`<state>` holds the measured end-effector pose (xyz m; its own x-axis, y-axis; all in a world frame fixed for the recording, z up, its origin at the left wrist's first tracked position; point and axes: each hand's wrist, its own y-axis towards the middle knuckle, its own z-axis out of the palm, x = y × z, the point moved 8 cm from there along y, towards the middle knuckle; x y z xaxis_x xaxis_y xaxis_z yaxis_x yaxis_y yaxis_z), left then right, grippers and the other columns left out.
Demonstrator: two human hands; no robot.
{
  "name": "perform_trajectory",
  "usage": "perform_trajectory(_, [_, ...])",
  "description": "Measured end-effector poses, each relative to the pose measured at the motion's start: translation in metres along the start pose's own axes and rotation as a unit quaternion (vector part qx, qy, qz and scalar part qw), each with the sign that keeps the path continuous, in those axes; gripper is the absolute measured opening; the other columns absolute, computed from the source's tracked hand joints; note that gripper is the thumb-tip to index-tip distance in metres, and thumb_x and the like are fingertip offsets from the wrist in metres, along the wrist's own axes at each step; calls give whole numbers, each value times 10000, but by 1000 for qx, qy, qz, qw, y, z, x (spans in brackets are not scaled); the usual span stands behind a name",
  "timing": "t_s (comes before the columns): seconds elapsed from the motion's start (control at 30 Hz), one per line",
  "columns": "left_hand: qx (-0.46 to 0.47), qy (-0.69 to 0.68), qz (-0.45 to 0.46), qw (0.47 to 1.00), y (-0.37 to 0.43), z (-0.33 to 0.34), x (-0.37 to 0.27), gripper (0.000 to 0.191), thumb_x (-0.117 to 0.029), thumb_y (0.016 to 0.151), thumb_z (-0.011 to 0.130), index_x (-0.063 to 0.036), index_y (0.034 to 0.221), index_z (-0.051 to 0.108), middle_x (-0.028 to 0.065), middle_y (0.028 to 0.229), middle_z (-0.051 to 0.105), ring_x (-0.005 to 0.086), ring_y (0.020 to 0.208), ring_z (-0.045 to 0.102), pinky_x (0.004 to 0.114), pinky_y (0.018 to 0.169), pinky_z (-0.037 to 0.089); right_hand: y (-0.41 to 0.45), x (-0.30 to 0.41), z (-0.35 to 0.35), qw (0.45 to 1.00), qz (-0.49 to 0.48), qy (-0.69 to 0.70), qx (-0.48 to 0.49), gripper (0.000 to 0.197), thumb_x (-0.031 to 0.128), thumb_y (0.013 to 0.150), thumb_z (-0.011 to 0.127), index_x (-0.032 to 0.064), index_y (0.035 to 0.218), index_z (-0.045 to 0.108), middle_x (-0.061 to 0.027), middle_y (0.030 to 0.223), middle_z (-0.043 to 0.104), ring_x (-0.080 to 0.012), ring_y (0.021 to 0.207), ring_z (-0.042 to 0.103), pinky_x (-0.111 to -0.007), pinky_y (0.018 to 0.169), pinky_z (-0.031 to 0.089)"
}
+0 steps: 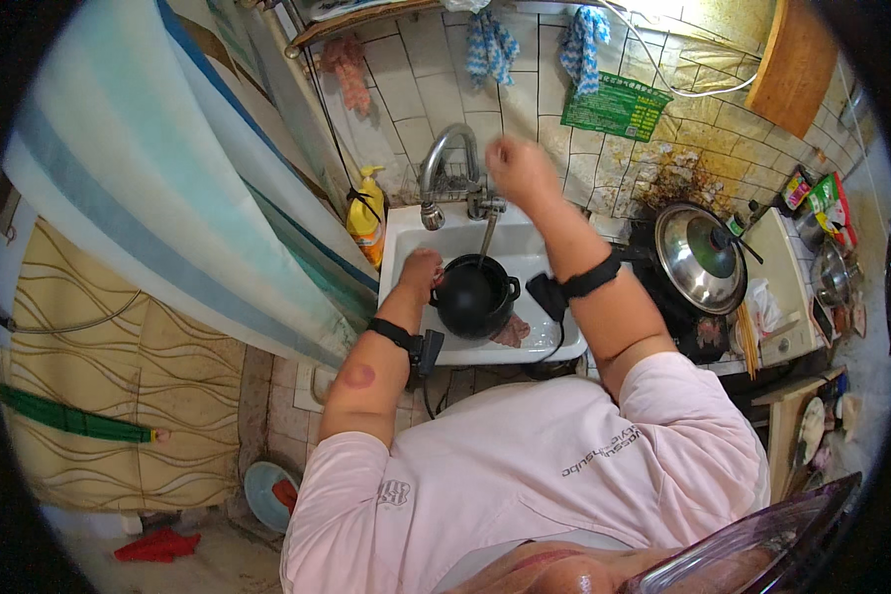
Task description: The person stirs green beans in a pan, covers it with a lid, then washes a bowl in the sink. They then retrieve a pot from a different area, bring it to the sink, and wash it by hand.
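A black two-handled pot [475, 297] sits in the white sink [553, 338]. My left hand [422, 273] grips the pot at its left handle; the fingers partly hide that handle. Above the sink's back right side, my right hand [520, 171] is raised beside the chrome gooseneck faucet [449, 145]. Its fingers are curled and blurred, so whether they hold anything is unclear. From the tap valve [486, 204], a narrow spout or stream [488, 239] runs down into the pot. A wet brownish-pink cloth [512, 332] lies in the sink next to the pot.
A yellow pump bottle [366, 215] stands left of the sink, by a striped curtain [215, 200]. To the right, a lidded wok [702, 256] is on the stove. Chopsticks [748, 338] lie near it. Cloths [490, 48] hang on the tiled wall. Cables dangle from both wrist straps.
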<state>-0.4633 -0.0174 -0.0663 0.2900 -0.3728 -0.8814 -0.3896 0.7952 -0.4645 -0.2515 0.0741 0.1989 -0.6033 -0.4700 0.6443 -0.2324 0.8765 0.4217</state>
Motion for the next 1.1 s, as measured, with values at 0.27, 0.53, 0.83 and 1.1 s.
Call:
perform_trajectory(0.27, [-10,542,134,830,10,60,42,449,-279,730,689,-66,1094,535,140,895,601,340,885,595,406,805,488,-14,-194,166,992,127,5,16,311,148,788,570,-86,994,567,-307,934,597,-455,876,575,-458,770,472])
perform_trajectory(0.53, [32,703,230,673,-3,97,34,296,-271,810,610,-67,1011,534,148,916,593,335,893,591,439,778,486,29,-242,213,978,193,39,62,289,191,849,521,-70,972,536,-304,926,592,-442,889,573,-462,763,474])
perform_trajectory(0.83, [-62,362,128,921,36,24,45,214,-228,854,542,-22,900,499,164,743,570,295,730,583,382,684,457,28,-254,222,977,197,54,59,264,129,802,551,-99,930,520,-316,910,581,-458,882,567,-475,765,474])
perform_trajectory(1.1, [-83,-192,-86,974,36,5,63,205,-270,916,453,-89,906,548,40,803,589,187,665,567,326,592,478,-28,-213,181,946,285,153,-19,289,172,813,536,14,1053,505,-257,950,609,-417,919,575,-447,791,454])
